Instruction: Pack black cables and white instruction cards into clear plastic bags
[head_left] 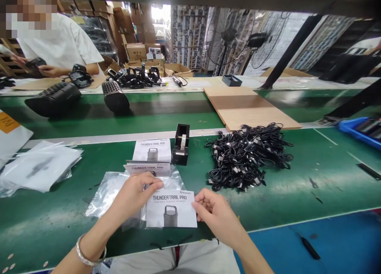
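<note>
My left hand (135,194) pinches the top left corner of a white "Thunder Trail Pro" booklet (171,210) that lies over a clear plastic bag (104,194) on the green table. My right hand (214,210) grips the booklet's right edge with closed fingers. A silver bracelet is on my left wrist. Just beyond lie two stacks of the same booklets (150,159).
A black tape dispenser (181,149) stands behind the booklets. A heap of black cables (247,155) lies to the right. More clear bags (38,166) lie at the left. Black speakers (114,95) sit on the belt beyond; another person in white works at the far left.
</note>
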`<state>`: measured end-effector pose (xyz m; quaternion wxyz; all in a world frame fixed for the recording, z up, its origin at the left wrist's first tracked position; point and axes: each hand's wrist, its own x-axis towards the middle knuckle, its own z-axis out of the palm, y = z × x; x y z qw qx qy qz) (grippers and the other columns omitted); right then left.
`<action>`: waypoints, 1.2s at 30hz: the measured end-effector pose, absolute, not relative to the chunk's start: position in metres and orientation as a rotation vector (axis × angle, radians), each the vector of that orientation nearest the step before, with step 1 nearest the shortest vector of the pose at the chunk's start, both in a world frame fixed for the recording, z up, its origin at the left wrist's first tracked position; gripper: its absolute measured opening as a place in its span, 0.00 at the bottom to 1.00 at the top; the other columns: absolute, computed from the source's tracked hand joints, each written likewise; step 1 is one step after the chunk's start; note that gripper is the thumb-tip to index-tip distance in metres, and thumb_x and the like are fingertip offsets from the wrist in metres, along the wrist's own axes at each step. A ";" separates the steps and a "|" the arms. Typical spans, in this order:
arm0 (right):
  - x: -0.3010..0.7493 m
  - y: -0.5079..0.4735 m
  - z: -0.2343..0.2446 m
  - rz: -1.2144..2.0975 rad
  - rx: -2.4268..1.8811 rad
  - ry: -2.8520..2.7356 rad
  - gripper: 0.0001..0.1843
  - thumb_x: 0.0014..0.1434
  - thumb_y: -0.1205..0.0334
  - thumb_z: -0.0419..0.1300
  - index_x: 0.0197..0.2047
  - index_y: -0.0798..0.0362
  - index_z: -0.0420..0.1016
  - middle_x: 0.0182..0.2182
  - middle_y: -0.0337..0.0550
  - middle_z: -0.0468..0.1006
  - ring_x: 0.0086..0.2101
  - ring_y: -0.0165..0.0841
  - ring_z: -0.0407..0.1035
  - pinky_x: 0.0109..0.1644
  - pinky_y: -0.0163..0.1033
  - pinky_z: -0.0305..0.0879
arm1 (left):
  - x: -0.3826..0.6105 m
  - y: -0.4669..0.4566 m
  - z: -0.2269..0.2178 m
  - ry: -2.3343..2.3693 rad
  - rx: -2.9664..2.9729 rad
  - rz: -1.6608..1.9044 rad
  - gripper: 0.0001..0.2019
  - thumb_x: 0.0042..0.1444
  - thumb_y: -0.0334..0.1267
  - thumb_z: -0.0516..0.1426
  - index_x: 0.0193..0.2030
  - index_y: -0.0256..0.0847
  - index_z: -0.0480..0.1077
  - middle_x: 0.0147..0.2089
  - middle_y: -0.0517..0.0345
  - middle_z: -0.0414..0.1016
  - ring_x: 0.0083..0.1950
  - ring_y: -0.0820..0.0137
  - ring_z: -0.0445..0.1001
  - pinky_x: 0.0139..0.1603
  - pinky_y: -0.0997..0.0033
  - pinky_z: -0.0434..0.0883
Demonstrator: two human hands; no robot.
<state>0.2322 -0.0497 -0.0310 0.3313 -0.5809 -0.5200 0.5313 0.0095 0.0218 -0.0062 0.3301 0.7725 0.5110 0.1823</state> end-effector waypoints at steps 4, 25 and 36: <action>0.230 -0.047 -0.028 1.315 -1.566 -1.315 0.08 0.56 0.59 0.52 0.29 0.54 0.67 0.20 0.35 0.67 0.24 0.27 0.62 0.27 0.32 0.59 | 0.012 0.021 -0.011 1.327 2.010 0.532 0.15 0.56 0.45 0.52 0.26 0.42 0.74 0.29 0.60 0.75 0.33 0.69 0.72 0.35 0.72 0.66; 0.169 -0.020 -0.044 1.664 -1.302 -1.302 0.07 0.47 0.62 0.60 0.30 0.54 0.66 0.14 0.29 0.63 0.13 0.25 0.61 0.16 0.29 0.55 | 0.037 0.020 -0.013 1.142 1.946 0.645 0.12 0.55 0.38 0.53 0.24 0.40 0.74 0.24 0.62 0.73 0.28 0.74 0.70 0.31 0.77 0.65; 0.188 0.003 -0.016 0.541 -1.615 -1.964 0.07 0.59 0.62 0.52 0.32 0.51 0.70 0.25 0.37 0.69 0.28 0.30 0.66 0.33 0.33 0.58 | 0.022 0.017 -0.017 1.180 1.933 0.640 0.10 0.55 0.37 0.53 0.27 0.42 0.73 0.28 0.63 0.75 0.31 0.72 0.70 0.36 0.75 0.65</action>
